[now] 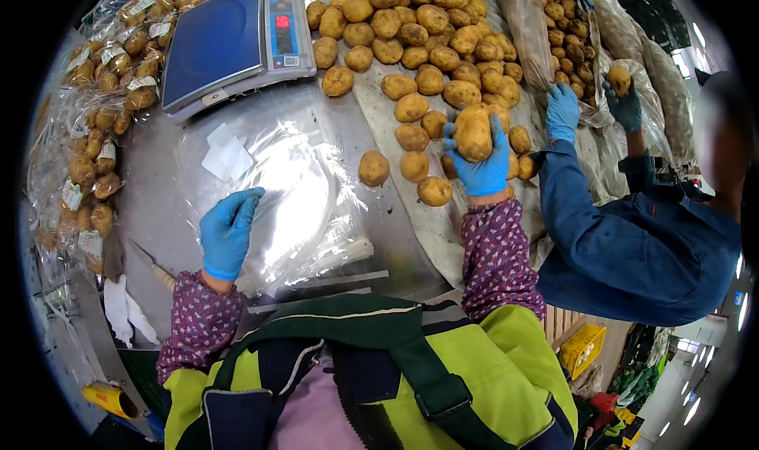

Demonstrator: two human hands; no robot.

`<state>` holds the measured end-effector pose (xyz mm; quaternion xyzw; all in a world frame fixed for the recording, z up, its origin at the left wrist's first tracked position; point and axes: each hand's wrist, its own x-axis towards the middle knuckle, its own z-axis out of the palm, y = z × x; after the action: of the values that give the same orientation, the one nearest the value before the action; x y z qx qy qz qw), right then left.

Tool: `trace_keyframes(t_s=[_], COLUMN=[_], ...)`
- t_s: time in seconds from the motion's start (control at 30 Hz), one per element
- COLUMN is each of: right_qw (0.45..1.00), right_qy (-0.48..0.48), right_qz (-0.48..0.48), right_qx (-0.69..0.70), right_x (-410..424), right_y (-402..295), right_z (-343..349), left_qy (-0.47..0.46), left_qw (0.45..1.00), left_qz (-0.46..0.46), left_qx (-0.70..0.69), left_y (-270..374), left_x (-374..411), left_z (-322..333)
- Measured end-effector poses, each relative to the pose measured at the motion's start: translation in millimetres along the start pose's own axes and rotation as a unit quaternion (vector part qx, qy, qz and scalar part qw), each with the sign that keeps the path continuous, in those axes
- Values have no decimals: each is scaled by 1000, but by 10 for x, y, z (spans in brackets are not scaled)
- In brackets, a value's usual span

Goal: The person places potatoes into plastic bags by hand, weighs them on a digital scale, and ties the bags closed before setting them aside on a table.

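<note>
My right hand [481,159], in a blue disposable glove, holds a large potato [473,133] above loose potatoes on a pale sack cloth [379,103]. My left hand [228,231], gloved alike, is over the left edge of a stack of clear plastic bags [296,213], its fingertips together; whether anything thin is pinched between them I cannot tell. White paper pieces [227,153] lie at the upper left of the bags. A large heap of potatoes [415,20] lies beyond my right hand. Behind the bags stands a digital scale [216,41] with a bare blue platform and a lit red display.
Bagged potatoes with labels [89,177] line the table's left side. A knife [155,269] with a wooden handle lies near my left sleeve, beside a white cloth [124,313]. At right, a co-worker in blue [640,242] holds a potato beside an open sack of potatoes [569,41].
</note>
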<state>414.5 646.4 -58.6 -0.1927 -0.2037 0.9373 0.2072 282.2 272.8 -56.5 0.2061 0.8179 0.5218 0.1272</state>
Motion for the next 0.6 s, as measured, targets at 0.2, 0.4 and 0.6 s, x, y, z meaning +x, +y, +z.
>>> trace_keyframes(t_s=[0.2, 0.4, 0.6], right_qw=[964, 949, 992], right_qy=[-154, -145, 6], right_qz=[124, 188, 108], right_qx=[176, 208, 58], right_x=[-235, -346, -545], right_y=[328, 661, 876], right_z=[381, 556, 844], left_qy=[-30, -37, -32], left_qw=[998, 998, 998], left_qz=[18, 22, 19], left_qx=[49, 53, 56], left_y=[46, 45, 85], left_x=[-14, -36, -42], left_z=[67, 105, 131])
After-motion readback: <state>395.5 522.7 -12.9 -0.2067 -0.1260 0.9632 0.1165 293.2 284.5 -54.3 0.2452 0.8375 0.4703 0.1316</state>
